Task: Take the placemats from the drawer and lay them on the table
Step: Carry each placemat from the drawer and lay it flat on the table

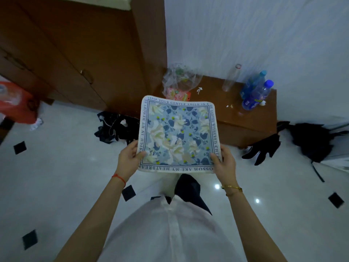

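Observation:
A square placemat with a blue and cream flower print and a lettered border is held flat in front of me, above the floor. My left hand grips its near left corner, thumb on top. My right hand grips its near right corner the same way. Beyond the mat stands a low brown wooden table against the white wall. A wooden cabinet with drawers and metal handles fills the upper left; the drawers look closed.
On the low table stand a clear empty bottle, two blue-capped bottles and a crumpled plastic bag. Dark cloth lies on the white tile floor at the left, black items at the right, a red bag far left.

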Demonstrator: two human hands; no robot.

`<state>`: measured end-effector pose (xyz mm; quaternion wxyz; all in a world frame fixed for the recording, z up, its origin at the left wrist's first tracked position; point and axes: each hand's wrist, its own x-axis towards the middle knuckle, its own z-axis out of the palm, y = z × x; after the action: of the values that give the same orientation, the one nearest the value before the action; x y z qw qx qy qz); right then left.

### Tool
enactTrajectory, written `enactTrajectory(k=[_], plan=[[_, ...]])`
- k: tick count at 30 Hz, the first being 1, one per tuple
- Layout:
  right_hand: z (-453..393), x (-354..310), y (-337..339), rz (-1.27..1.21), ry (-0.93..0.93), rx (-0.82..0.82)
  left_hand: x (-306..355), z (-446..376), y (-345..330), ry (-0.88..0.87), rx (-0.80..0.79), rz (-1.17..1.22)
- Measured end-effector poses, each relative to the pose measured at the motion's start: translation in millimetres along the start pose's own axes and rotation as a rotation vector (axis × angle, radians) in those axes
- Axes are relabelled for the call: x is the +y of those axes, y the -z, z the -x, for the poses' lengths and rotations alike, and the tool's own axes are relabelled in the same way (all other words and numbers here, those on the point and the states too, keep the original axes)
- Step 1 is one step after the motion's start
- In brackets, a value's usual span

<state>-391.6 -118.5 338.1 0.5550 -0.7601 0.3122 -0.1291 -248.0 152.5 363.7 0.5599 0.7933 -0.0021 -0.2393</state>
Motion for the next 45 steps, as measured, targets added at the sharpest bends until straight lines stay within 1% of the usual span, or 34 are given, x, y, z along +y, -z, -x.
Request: enactTrajectory(k=[6, 10, 17, 22, 25, 27, 29, 34, 39, 41, 45], plan=[[-1, -24, 9, -0.020, 0.143, -0.222, 1, 58, 7, -0.025, 0.182, 0.090], [-13, -33, 16, -0.011, 0.200, -0.406, -6, 95, -9, -0.013, 0.362, 0.166], [-32, -37, 32, 0.068, 0.308, -0.756, -21, 186, -75, 0.025, 0.739, 0.309], [-5, -44, 30, 0.126, 0.393, -1.001, -31, 274, -127, 0.087, 0.996, 0.426], [26, -45, 28, 0.141, 0.433, -1.153, -32, 328, -158, 0.120, 1.165, 0.517], [43, -45, 25, 0.147, 0.431, -1.231, -33, 354, -174, 0.126, 1.241, 0.560], [75, -43, 25, 0.168, 0.485, -1.352, -40, 397, -199, 0.142, 1.372, 0.600], [158, -30, 29, 0.226, 0.598, -1.593, -61, 489, -270, 0.195, 1.651, 0.644], [260, -4, 56, 0.251, 0.673, -1.823, -88, 584, -347, 0.262, 1.878, 0.685], [293, 6, 69, 0.260, 0.679, -1.890, -94, 615, -370, 0.287, 1.935, 0.682], [383, 44, 109, 0.275, 0.700, -2.021, -113, 702, -428, 0.395, 2.056, 0.680]])
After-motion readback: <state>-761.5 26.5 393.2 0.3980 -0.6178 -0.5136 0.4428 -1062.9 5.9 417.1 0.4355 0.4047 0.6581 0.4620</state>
